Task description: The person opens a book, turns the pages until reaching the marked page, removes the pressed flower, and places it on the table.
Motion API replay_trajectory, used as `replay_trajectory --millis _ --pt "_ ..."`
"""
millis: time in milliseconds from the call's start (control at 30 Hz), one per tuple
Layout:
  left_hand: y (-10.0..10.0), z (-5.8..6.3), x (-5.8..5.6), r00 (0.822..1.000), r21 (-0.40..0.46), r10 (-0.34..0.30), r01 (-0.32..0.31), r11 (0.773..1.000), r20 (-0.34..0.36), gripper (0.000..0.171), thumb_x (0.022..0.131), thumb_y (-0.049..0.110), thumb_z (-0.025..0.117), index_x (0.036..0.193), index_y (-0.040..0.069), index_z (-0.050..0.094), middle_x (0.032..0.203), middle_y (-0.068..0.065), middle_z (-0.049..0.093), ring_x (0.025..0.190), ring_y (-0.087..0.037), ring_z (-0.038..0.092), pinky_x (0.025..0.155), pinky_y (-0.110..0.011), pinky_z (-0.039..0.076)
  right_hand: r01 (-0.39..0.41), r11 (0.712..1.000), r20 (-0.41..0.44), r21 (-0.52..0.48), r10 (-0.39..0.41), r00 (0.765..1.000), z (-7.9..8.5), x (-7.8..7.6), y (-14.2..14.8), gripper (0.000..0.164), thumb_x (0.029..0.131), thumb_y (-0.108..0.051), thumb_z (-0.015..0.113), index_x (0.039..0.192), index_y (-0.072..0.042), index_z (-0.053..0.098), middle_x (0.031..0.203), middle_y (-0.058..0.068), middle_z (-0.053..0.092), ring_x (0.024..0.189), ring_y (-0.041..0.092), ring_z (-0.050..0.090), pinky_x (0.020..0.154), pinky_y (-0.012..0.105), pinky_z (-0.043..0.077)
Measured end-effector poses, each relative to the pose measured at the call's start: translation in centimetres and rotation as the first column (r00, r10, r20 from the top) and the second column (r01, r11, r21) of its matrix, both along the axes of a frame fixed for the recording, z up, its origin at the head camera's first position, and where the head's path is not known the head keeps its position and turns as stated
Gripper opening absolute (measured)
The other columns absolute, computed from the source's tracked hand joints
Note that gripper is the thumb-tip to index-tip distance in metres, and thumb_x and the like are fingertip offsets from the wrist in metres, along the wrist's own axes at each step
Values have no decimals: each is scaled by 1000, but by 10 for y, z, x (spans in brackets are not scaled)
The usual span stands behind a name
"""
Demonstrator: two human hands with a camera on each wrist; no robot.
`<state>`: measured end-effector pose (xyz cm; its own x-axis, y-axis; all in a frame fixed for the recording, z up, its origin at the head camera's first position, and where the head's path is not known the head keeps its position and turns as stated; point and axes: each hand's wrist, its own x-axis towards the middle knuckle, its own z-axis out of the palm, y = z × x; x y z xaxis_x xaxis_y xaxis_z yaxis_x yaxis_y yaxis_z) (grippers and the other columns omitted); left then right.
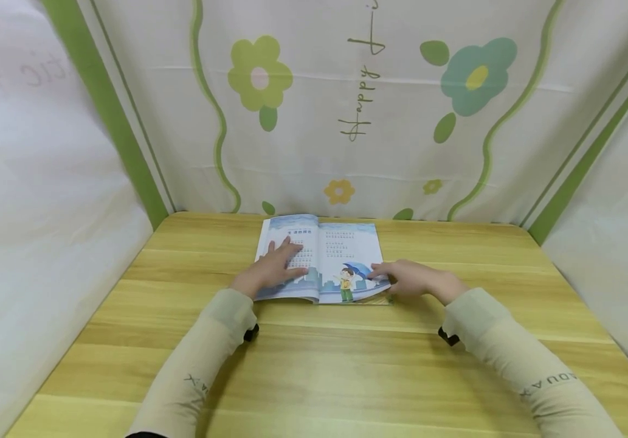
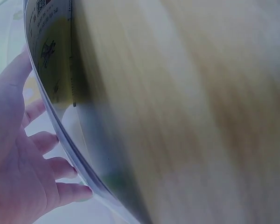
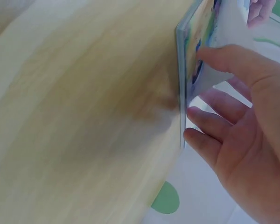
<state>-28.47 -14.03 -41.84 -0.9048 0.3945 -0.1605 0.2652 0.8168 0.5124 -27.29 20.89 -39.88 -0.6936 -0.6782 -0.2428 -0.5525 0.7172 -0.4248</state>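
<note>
An illustrated book (image 1: 346, 243) lies open on the wooden table, with printed text and a cartoon child under a blue umbrella on its right page. My left hand (image 1: 274, 267) rests across the left page, fingers spread. In the left wrist view that hand (image 2: 28, 158) is flat against the pages, which bow up from the table. At the lower right edge, my right hand (image 1: 409, 277) pinches a page whose corner is lifted. The right wrist view shows the thumb of the right hand (image 3: 242, 107) under the raised page (image 3: 224, 51), other fingers on its far side.
The wooden table (image 1: 335, 371) reaches to a white fabric wall (image 1: 303, 158) printed with flowers, right behind the book. More white fabric hangs at the left and right sides. Both forearms wear pale sleeves, with a dark band under each wrist.
</note>
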Motion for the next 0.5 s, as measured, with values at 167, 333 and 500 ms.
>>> replay_trajectory --millis 167,333,500 --pt "0 1 0 1000 -8 3 -3 1000 9 77 100 52 62 162 16 33 170 -14 1 152 -49 -7 116 -70 8 -26 998 -65 -49 23 998 -3 -3 2 36 101 -5 61 136 0 65 150 25 48 137 47 45 112 58 37" --pt "1 0 -1 1000 -8 2 -2 1000 15 78 99 53 62 162 17 33 170 -14 2 152 -48 -7 116 -71 7 -41 993 -71 -114 33 997 -4 -4 1 33 106 -24 59 127 -1 71 146 28 51 130 45 54 107 58 42" --pt "2 -1 -3 1000 -6 3 -3 1000 11 77 100 53 62 162 17 34 171 -14 3 152 -48 -7 117 -70 8 24 989 -35 -148 -29 999 -6 -4 0 38 108 -37 53 118 -9 77 148 27 50 133 44 52 111 60 37"
